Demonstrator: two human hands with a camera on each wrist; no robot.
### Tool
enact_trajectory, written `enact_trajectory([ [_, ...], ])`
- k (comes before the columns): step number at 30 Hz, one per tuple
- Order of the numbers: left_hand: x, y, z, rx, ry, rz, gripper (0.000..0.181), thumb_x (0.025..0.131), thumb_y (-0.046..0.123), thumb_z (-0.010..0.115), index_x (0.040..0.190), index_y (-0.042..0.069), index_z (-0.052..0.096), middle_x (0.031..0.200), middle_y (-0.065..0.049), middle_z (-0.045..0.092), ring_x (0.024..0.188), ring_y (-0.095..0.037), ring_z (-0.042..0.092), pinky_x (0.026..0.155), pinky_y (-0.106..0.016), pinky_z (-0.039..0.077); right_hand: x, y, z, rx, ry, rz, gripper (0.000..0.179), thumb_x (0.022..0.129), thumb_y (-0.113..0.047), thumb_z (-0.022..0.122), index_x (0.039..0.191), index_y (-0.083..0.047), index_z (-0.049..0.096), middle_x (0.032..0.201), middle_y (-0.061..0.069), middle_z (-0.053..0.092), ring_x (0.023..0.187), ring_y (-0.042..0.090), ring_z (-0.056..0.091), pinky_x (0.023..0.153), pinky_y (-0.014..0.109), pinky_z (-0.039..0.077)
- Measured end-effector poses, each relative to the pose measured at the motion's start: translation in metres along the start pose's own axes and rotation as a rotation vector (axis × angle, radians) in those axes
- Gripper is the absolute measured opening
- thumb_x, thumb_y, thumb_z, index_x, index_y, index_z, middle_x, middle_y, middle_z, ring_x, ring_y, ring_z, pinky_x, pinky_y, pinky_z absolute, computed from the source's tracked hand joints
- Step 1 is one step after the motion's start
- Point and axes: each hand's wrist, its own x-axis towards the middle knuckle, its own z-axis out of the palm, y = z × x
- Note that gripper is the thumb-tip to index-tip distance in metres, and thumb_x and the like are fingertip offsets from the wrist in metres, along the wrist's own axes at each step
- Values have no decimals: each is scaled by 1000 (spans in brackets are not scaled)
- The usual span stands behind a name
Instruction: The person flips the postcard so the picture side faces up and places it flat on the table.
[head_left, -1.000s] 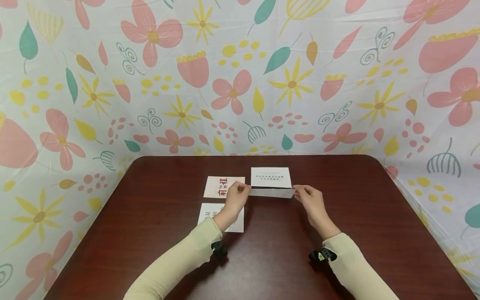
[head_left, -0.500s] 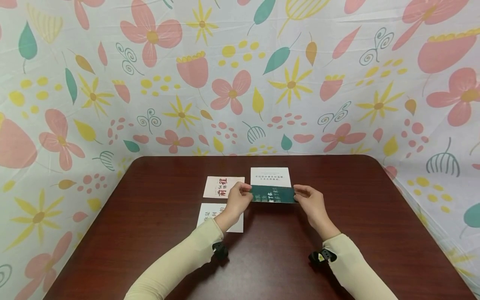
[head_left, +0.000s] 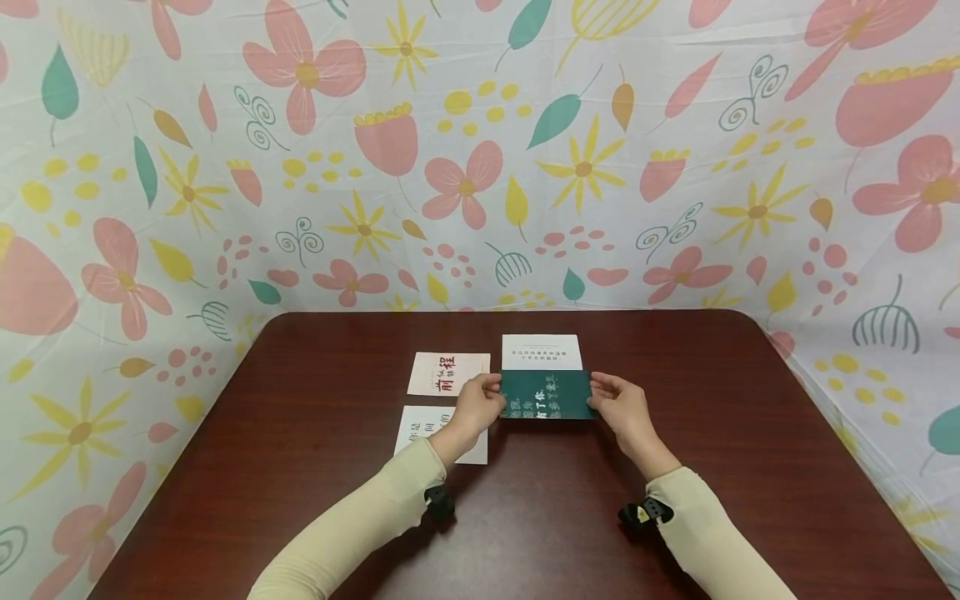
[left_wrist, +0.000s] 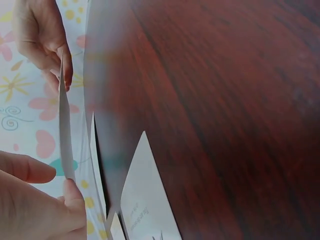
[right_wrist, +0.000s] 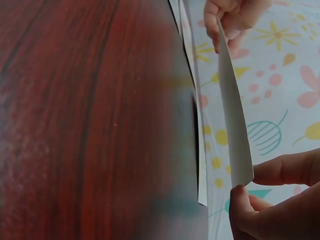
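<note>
A dark green card (head_left: 546, 395) with white writing is held above the table by both hands. My left hand (head_left: 478, 408) pinches its left end, and my right hand (head_left: 624, 410) pinches the right end. Seen from the left wrist, the card (left_wrist: 65, 125) appears almost edge-on with its pale underside, apart from the tabletop. The right wrist view shows the same pale side of the card (right_wrist: 234, 110) between thumb and finger. Just behind it lies a white card (head_left: 542, 350) with small dark print, its near part hidden by the green one.
Left of the hands lie a pale pink card (head_left: 431, 371) with red characters and, nearer, a white card (head_left: 408, 427) with black characters, partly covered by the left hand. The dark reddish-brown table (head_left: 555, 517) ends at a flowered cloth (head_left: 465, 250).
The card held in both hands has tilted from nearly edge-on to flatter, so its dark green printed face now shows. Both hands have stayed almost in place.
</note>
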Motion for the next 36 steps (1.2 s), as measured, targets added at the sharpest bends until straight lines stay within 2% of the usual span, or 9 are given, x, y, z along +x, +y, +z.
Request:
enact_trajectory([
  [4,0,-1,1,10,-14,-40,43,84,-8,54,127,-10,54,105,-17,57,91,-22,54,75,-30,48,1,3,-1,-24,-37,24,48,93,1,52,139,8,42,135,29,48,122,37,48,85,25,49],
  [8,-1,-1,2,14,-28,-71,43,86,-3,54,128,-9,53,110,-19,57,103,-29,55,87,-38,49,2,5,-2,-29,-79,51,47,96,-4,49,141,9,40,138,30,44,126,38,45,99,42,44],
  [11,0,-2,2,30,-40,-86,42,87,-1,53,129,-9,52,112,-19,57,107,-31,54,90,-42,48,3,6,-3,-18,-102,76,47,99,-8,46,142,9,38,140,31,41,127,39,44,103,48,40],
  [17,1,-4,4,51,-73,-113,44,89,2,54,132,-9,49,114,-19,56,110,-33,53,93,-45,46,3,8,-2,-23,-136,90,48,101,-12,44,143,10,35,141,32,38,127,42,43,104,49,38],
  [24,1,-7,4,35,-110,-131,45,92,5,53,134,-10,45,118,-20,53,113,-34,51,95,-47,44,2,11,-1,-40,-172,86,50,101,-12,43,144,11,31,142,34,36,128,45,41,105,52,36],
  [36,0,-4,3,48,-102,-97,46,90,5,53,132,-11,46,119,-23,54,114,-37,51,96,-48,44,1,9,0,-40,-170,75,51,100,-11,43,144,12,29,143,34,33,128,45,40,105,52,36],
])
